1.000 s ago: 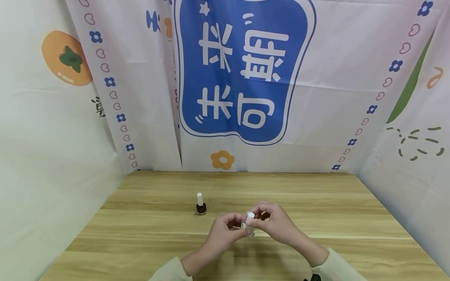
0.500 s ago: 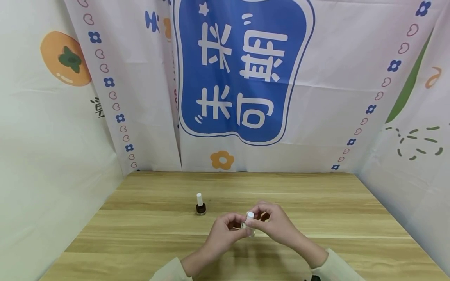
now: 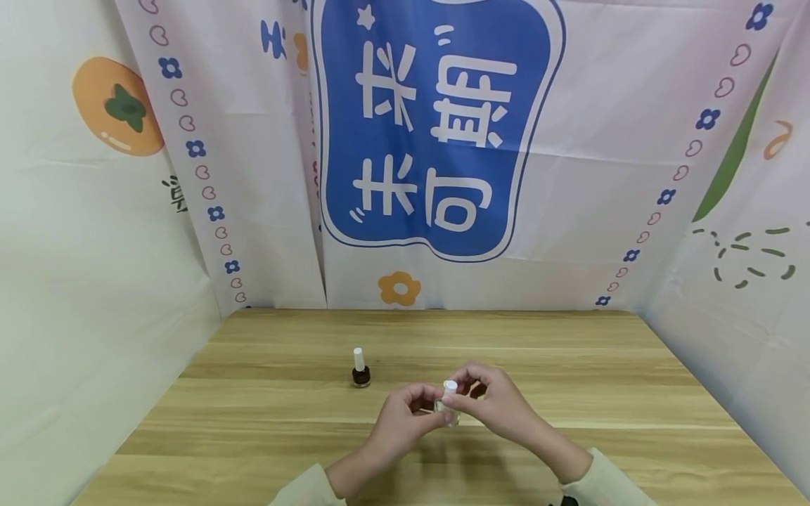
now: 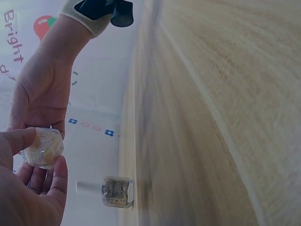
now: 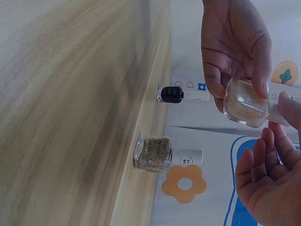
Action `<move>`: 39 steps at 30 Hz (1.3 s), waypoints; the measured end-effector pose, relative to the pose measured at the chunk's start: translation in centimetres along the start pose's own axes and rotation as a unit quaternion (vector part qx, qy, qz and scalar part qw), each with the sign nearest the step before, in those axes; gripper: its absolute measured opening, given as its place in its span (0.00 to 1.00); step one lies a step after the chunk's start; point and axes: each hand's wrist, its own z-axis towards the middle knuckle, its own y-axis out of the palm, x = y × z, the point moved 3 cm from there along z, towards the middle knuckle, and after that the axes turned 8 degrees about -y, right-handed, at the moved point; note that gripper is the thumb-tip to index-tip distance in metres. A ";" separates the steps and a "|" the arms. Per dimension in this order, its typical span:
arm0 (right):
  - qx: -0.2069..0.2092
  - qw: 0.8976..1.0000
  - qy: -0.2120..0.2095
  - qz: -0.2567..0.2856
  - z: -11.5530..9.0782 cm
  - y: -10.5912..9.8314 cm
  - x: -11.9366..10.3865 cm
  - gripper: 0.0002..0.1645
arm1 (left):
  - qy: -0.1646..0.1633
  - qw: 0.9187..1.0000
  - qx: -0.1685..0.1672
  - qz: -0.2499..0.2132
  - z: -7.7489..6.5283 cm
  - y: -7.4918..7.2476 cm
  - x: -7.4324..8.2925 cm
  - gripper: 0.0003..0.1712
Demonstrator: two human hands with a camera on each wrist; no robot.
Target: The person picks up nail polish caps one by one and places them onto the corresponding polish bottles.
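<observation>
My left hand [image 3: 408,418] grips a small clear nail polish bottle [image 4: 44,149] with pale, cream-coloured contents, thumb on one side and fingers on the other. The bottle is off the table. On its white cap [image 3: 450,388], my right hand [image 3: 496,400] has thumb and fingertips pinched. The cap still meets the bottle's neck in the right wrist view. Beyond the hands, a glitter nail polish bottle [image 5: 154,154] with a white cap stands upright on the table; the hands mostly hide it in the head view. A dark nail polish bottle [image 3: 361,376], also white-capped, stands farther left.
The wooden table [image 3: 272,436] reaches back to a printed cloth [image 3: 405,140] hanging behind it. Cloth walls stand at the left and right. A black device [image 4: 120,13] sits on the right wrist.
Both hands stay at nearly the same spot around the bottle and its cap. The standing bottles have not moved; the head view has shifted very slightly.
</observation>
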 end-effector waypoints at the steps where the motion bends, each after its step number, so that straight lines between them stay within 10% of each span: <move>1: 0.000 1.000 0.001 -0.001 0.0 0.0 0.0 0.11 | 0.001 1.000 0.000 -0.002 0.0 0.0 0.0 0.14; 39: 0.039 0.999 -0.013 -0.024 -0.6 -1.4 -1.1 0.11 | -0.015 1.000 -0.005 -0.024 0.3 1.0 0.9 0.15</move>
